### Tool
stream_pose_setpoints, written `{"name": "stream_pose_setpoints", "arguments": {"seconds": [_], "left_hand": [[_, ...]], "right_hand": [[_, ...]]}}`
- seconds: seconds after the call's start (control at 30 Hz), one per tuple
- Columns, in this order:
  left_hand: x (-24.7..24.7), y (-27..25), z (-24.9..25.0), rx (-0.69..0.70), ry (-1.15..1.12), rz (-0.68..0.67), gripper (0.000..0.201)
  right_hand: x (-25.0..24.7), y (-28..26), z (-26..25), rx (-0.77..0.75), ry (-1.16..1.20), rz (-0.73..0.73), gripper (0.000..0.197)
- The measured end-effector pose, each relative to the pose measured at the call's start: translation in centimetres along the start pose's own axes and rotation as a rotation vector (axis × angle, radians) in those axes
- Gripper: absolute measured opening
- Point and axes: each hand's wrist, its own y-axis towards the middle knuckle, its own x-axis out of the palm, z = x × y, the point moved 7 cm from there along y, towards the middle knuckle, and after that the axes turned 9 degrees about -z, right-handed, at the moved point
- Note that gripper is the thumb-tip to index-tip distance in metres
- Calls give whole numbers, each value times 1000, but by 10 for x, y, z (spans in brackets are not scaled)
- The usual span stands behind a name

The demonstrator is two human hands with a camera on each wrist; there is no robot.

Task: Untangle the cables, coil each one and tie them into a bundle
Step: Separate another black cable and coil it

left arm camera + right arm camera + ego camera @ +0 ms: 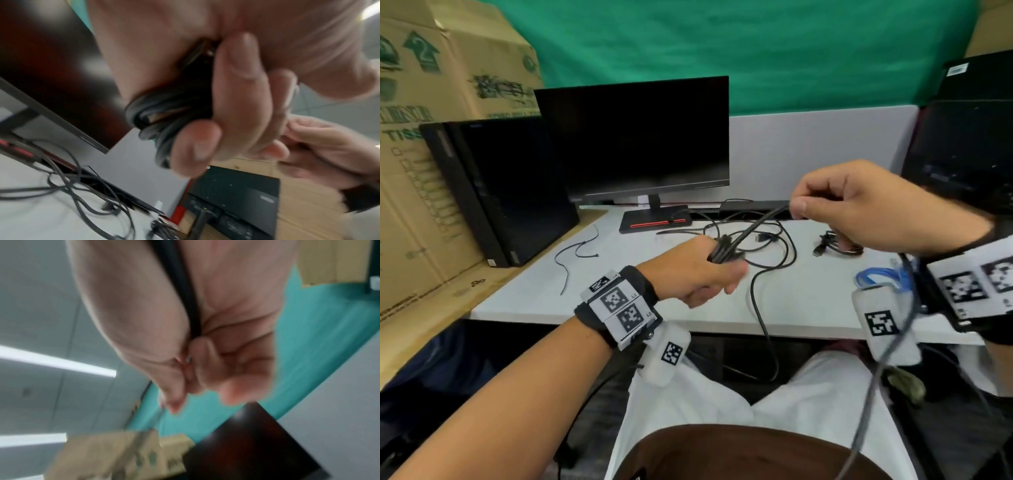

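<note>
A green cloth hangs behind a white desk [619, 294], with cardboard boxes [431, 144] stacked at the left, a black computer tower [493, 192] beside them and a dark monitor [633, 137] in the middle. On the desk behind the hands lies a loose tangle of black cables [763, 240], and to the right a smaller bunched cable [837, 245] and a blue cable [876, 275] near the edge. Two thin black ties [575, 253] lie at the left, well apart from the rest.

The left hand [698, 274] is closed in a fist round a coil of black cable [722, 253]; the left wrist view shows several loops [164, 113] held under its curled fingers [236, 97]. The right hand [859, 205] is raised to the right, thumb and fingers pinched on the strand [760, 224] that runs up from the coil. The same cable seems to pass through the right palm [185, 288] and trail off the desk towards the lap.

By my reading, one cable is partly coiled with a long tail left to wind. The tangle on the desk looks unsorted, and nothing appears tied yet, so most of the task remains.

Both wrist views are blurred. How many loops the coil has, and how many cables make up the tangle, cannot be told. Whether the bunched cable on the right is already coiled properly is unclear, as the right hand covers part of it.
</note>
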Motion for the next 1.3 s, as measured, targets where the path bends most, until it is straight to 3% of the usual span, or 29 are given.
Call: {"name": "stream_pose_setpoints", "arguments": {"seconds": [0.1,0.27,0.3,0.37,0.43,0.5,0.6,0.7,0.83,0.97,1.07,1.17,1.23,1.3], "left_hand": [[25,1,17,76,-171,-207,44],[38,-6,50,153,-427,-415,53],[35,-6,52,157,-444,-391,59],[21,-4,49,158,-426,-212,61],[5,-1,43,170,-399,14,56],[-3,1,42,208,-389,149,43],[-5,4,43,224,-338,222,32],[-3,3,45,212,-321,189,31],[-1,0,49,217,-102,189,51],[-12,0,45,162,206,399,26],[-25,-6,41,144,352,556,8],[-45,-13,31,56,436,686,10],[-54,-17,26,-5,470,747,15],[-57,-20,24,-37,493,771,20]], "right_hand": [[14,8,3,-82,85,146,18],[70,16,15,-66,762,-66,20],[76,16,13,-72,874,-99,22],[78,18,11,-94,981,-116,24],[74,20,11,-105,1021,-99,26],[74,21,14,-91,1056,-108,30],[78,20,19,-20,1117,-169,33],[77,20,22,36,1164,-156,13],[73,21,28,83,1100,-86,17],[69,19,31,109,1019,-48,14],[57,16,32,112,512,51,8],[41,11,16,10,-70,232,11],[40,10,7,-33,-146,218,8],[49,12,9,-27,-115,123,18]]}}
